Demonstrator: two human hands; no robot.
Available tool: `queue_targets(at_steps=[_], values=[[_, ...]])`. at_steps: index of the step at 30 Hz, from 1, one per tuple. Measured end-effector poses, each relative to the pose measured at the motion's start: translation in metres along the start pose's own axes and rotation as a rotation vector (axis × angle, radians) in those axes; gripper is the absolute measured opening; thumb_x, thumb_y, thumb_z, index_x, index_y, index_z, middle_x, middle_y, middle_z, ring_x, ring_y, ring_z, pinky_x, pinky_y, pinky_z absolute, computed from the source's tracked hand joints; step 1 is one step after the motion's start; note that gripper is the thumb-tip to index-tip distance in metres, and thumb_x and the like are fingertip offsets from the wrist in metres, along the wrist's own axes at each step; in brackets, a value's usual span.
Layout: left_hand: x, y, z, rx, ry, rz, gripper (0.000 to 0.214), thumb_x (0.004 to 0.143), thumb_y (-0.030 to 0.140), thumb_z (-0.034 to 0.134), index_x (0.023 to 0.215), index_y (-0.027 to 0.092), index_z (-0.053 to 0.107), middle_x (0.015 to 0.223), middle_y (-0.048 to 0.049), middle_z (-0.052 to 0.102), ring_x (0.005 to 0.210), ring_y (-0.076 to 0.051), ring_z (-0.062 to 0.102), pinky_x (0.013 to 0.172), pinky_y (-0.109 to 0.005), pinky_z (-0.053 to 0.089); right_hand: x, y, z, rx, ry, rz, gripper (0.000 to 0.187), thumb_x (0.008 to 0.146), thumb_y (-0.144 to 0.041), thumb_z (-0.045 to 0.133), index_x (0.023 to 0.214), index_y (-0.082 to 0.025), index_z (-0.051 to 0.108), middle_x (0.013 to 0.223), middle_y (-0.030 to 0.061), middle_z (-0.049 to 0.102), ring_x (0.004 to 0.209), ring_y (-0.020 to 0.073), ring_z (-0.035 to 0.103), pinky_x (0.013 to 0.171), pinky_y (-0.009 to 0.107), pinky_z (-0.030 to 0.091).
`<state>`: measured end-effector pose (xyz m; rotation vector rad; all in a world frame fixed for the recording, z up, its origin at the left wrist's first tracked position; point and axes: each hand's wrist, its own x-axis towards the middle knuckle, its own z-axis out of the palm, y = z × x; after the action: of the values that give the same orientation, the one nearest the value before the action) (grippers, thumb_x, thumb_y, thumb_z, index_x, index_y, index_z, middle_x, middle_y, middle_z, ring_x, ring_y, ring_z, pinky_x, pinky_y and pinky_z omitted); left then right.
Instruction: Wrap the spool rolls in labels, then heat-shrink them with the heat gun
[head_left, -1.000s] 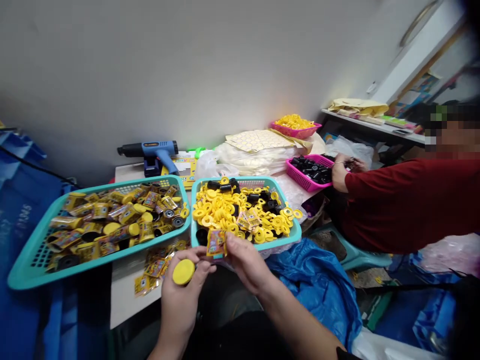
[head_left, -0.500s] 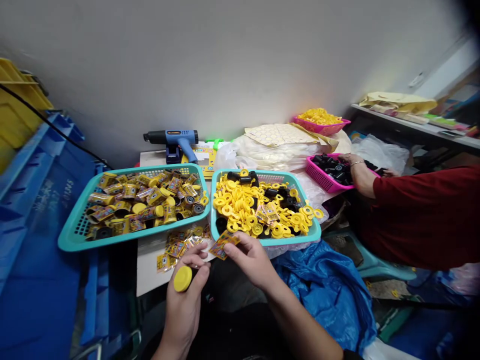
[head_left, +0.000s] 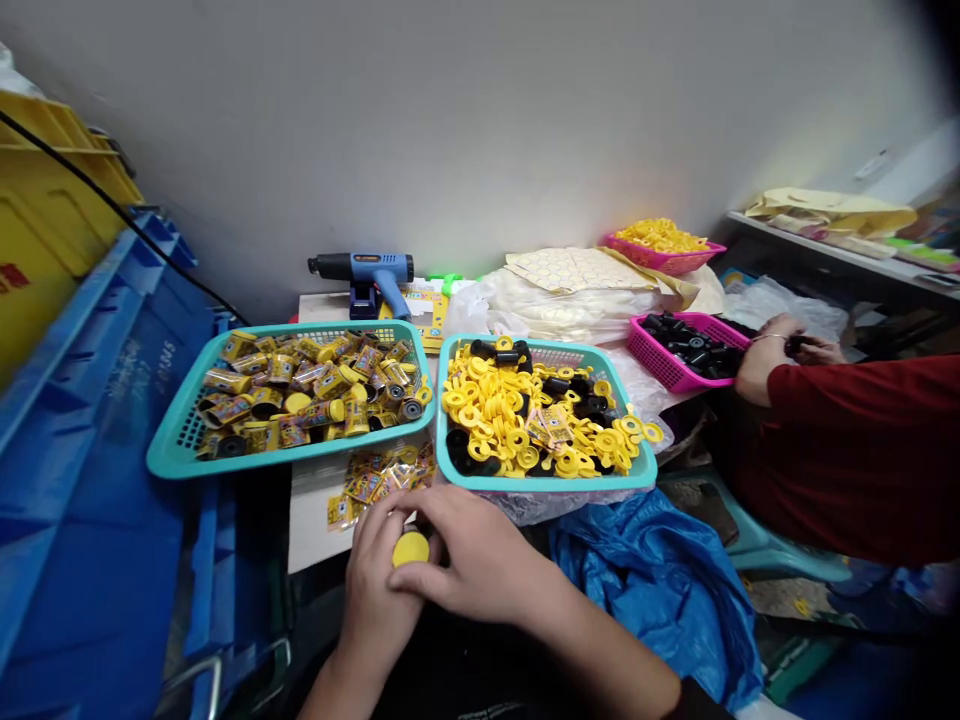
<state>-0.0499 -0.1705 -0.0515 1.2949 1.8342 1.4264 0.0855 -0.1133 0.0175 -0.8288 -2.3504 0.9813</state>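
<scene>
My left hand [head_left: 379, 590] is closed around a small roll with a round yellow cap [head_left: 410, 548] showing on top. My right hand [head_left: 472, 560] lies over it from the right, fingers curled onto the cap and the roll's side. The printed yellow label seen earlier is hidden under the fingers. Both hands sit low at the table's near edge, just below loose printed labels [head_left: 375, 480]. Behind them stand two teal baskets: the left basket [head_left: 169, 455] holds wrapped yellow rolls, the right basket [head_left: 450, 470] holds yellow rings and black cores.
A blue heat gun [head_left: 371, 275] lies at the back by the wall. Pink baskets [head_left: 660, 365] hold black cores and yellow rings [head_left: 664, 240]. A person in a red sleeve [head_left: 847, 450] works at the right. Blue crates [head_left: 82, 480] stand left; a blue bag [head_left: 660, 580] lies below.
The view has swung left. My right hand has brought the printed label down onto the roll and now covers it; both hands sit lower and closer together.
</scene>
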Motion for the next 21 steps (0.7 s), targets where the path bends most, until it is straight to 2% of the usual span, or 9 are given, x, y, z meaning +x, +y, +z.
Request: queue_targets(at_steps=[2,3,6,8,10,13,16,19,21], values=[[-0.001,-0.002,0.001,0.001,-0.042,0.0,0.043,0.066,0.04,0.072,0.105,0.023,0.072,0.118,-0.0113,0.064,0.114,-0.031,0.056,0.103,-0.048,0.042,0.001,0.0,0.007,0.044,-0.065,-0.01,0.047,0.08,-0.031,0.068,0.125,-0.024,0.057,0.111,0.0081,0.068,0.097,0.0247,0.062,0.088,0.035,0.046],[-0.001,-0.002,0.001,-0.025,-0.087,-0.008,0.046,0.065,0.038,0.073,0.109,0.024,0.07,0.121,-0.0111,0.062,0.117,-0.031,0.055,0.104,-0.047,0.041,0.0,0.002,0.009,0.066,-0.043,-0.01,0.046,0.08,-0.023,0.064,0.126,-0.024,0.056,0.114,0.0076,0.068,0.1,0.0238,0.063,0.09,0.035,0.046],[-0.004,0.001,-0.007,-0.195,-0.19,-0.069,0.054,0.068,0.036,0.073,0.12,0.025,0.065,0.132,-0.0104,0.056,0.127,-0.029,0.048,0.11,-0.044,0.035,-0.009,0.014,0.011,0.15,0.14,0.003,0.04,0.079,-0.011,0.049,0.116,-0.022,0.062,0.111,0.0069,0.068,0.099,0.0215,0.062,0.09,0.033,0.044],[-0.006,0.003,-0.015,-0.349,-0.207,-0.135,0.051,0.074,0.039,0.068,0.123,0.025,0.064,0.136,-0.0095,0.054,0.133,-0.029,0.043,0.112,-0.042,0.031,-0.015,0.022,0.01,0.285,0.266,0.098,0.03,0.083,-0.015,0.041,0.103,-0.02,0.063,0.09,0.0048,0.067,0.083,0.0188,0.061,0.077,0.031,0.046],[-0.009,0.005,-0.021,-0.482,-0.216,-0.183,0.047,0.079,0.044,0.063,0.123,0.025,0.064,0.137,-0.009,0.055,0.136,-0.029,0.038,0.114,-0.043,0.029,-0.019,0.028,0.007,0.433,0.318,0.243,0.025,0.09,-0.024,0.04,0.101,-0.019,0.062,0.071,-0.0002,0.057,0.066,0.0153,0.053,0.063,0.027,0.042],[-0.013,0.005,-0.022,-0.556,-0.238,-0.211,0.045,0.079,0.046,0.064,0.118,0.024,0.067,0.139,-0.0085,0.055,0.137,-0.031,0.037,0.112,-0.042,0.033,-0.015,0.031,0.005,0.581,0.228,0.339,0.027,0.086,-0.039,0.058,0.103,-0.019,0.063,0.071,-0.0026,0.053,0.065,0.0133,0.049,0.063,0.026,0.038],[-0.012,0.005,-0.016,-0.539,-0.133,-0.248,0.04,0.075,0.046,0.069,0.107,0.023,0.073,0.128,-0.0094,0.064,0.126,-0.03,0.051,0.108,-0.041,0.04,-0.008,0.029,0.007,0.626,0.184,0.325,0.023,0.081,-0.041,0.066,0.078,-0.018,0.067,0.071,-0.0016,0.055,0.069,0.0139,0.051,0.067,0.026,0.038],[-0.002,0.01,-0.012,-0.528,0.007,-0.322,0.04,0.064,0.045,0.078,0.095,0.021,0.075,0.103,-0.0089,0.074,0.101,-0.027,0.067,0.092,-0.04,0.054,-0.004,0.027,0.009,0.542,0.219,0.266,0.025,0.08,-0.037,0.067,0.064,-0.019,0.066,0.067,-0.0014,0.054,0.068,0.014,0.051,0.067,0.027,0.038],[0.007,0.017,-0.011,-0.529,0.001,-0.357,0.042,0.053,0.042,0.084,0.088,0.02,0.075,0.091,-0.0078,0.076,0.086,-0.025,0.071,0.08,-0.037,0.059,-0.005,0.027,0.01,0.505,0.202,0.228,0.026,0.08,-0.036,0.068,0.06,-0.019,0.064,0.065,-0.0013,0.053,0.066,0.0142,0.051,0.067,0.027,0.038]])
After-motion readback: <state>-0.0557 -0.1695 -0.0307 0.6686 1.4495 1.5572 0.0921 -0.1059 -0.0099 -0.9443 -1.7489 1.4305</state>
